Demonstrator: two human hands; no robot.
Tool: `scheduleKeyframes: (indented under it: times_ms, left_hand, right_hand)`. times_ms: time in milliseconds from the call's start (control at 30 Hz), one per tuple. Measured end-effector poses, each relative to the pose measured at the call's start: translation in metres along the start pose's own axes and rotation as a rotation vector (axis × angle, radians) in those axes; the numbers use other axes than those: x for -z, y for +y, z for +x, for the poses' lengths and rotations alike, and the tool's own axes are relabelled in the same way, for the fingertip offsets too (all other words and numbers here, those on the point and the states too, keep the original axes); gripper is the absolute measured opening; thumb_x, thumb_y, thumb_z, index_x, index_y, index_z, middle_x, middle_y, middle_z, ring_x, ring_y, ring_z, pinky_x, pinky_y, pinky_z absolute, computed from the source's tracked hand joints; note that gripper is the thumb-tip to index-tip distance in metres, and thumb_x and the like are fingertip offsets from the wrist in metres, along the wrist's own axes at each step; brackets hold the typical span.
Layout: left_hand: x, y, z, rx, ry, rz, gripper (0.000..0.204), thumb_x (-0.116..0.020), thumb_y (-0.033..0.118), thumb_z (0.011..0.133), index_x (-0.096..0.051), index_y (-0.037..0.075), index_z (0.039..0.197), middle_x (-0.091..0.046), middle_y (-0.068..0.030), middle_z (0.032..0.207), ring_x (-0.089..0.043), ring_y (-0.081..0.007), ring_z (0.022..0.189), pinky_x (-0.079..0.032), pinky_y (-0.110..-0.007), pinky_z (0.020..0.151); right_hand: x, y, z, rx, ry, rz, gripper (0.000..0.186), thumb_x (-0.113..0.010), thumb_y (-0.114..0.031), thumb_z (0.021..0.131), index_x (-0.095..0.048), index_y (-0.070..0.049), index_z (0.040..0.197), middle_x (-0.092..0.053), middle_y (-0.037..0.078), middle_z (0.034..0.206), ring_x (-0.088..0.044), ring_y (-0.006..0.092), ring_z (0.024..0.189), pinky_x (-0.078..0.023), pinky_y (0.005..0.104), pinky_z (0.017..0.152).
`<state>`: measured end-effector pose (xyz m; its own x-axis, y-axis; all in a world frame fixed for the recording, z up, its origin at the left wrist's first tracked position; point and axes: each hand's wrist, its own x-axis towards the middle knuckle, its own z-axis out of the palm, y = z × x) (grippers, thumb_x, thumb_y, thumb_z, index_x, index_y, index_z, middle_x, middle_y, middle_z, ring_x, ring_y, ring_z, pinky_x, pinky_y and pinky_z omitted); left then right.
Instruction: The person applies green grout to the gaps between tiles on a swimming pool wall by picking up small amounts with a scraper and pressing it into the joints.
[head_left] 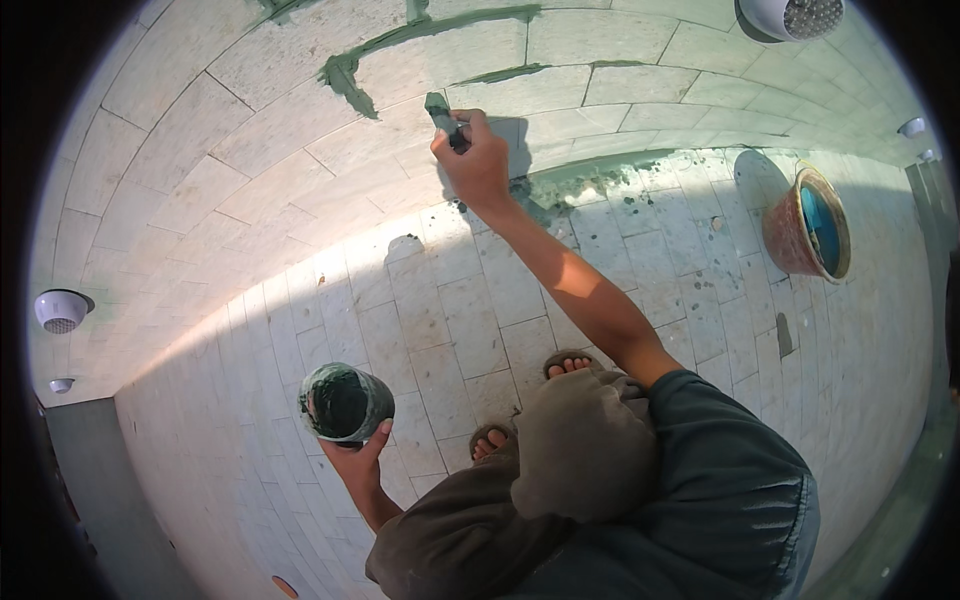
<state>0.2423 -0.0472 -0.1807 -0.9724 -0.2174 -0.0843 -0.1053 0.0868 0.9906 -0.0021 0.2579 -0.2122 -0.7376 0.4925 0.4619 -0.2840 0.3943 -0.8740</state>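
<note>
My right hand (470, 158) is closed around a small dark-handled spreading tool (437, 110) with a green, smeared tip, held against the pale tiled wall (250, 120). Just above it, streaks of green paste (345, 75) lie along some tile joints. Low at the left, my left hand (355, 450) grips a round container (346, 400) with dark green paste inside, held out over the floor.
The tiled floor (480, 335) bears green spots along the wall's foot, where my sandalled feet (565, 365) stand nearby. A worn reddish bucket (788, 230) with something blue inside stands at the right. White round perforated fittings (62, 310) stick out from the wall.
</note>
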Motion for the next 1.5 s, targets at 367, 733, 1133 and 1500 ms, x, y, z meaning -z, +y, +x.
scheduleKeyframes:
  times_ms: [367,733,1133,1500]
  left_hand:
    - [0.002,-0.006,0.000,0.018,0.001,0.002,0.098,-0.090,0.011,0.061,-0.039,0.002,0.144,-0.054,-0.0127,0.132,-0.054,-0.0256,0.120,-0.045,-0.040,0.103]
    - [-0.002,-0.003,0.005,0.015,-0.025,0.006,0.097,-0.090,0.010,0.061,-0.039,0.002,0.143,-0.055,-0.0123,0.131,-0.055,-0.0252,0.119,-0.045,-0.039,0.103]
    - [0.001,-0.006,0.001,0.017,0.014,-0.019,0.098,-0.090,0.009,0.061,-0.038,0.002,0.144,-0.053,-0.0130,0.132,-0.055,-0.0253,0.119,-0.044,-0.039,0.103]
    - [-0.005,-0.004,0.004,0.022,-0.028,-0.026,0.100,-0.089,0.009,0.060,-0.037,0.002,0.145,-0.052,-0.0131,0.134,-0.053,-0.0258,0.122,-0.043,-0.040,0.106]
  right_hand:
    - [0.046,0.006,0.027,-0.405,0.096,0.532,0.023,-0.062,-0.013,0.093,-0.051,0.001,0.108,-0.069,0.011,0.075,-0.062,0.0133,0.054,-0.044,0.0251,0.046]
    - [-0.001,0.007,0.023,0.064,0.271,-0.199,0.032,-0.072,-0.015,0.081,-0.054,-0.001,0.104,-0.066,0.016,0.066,-0.067,0.0285,0.058,-0.051,0.0363,0.055]
    - [0.013,0.005,0.006,0.008,0.240,-0.114,0.030,-0.072,-0.017,0.082,-0.056,-0.002,0.103,-0.065,0.010,0.062,-0.063,0.0215,0.051,-0.047,0.0340,0.050]
    - [-0.019,0.003,0.000,0.126,0.096,-0.116,0.030,-0.069,-0.016,0.084,-0.057,-0.001,0.107,-0.064,0.016,0.064,-0.066,0.0347,0.057,-0.052,0.0429,0.055]
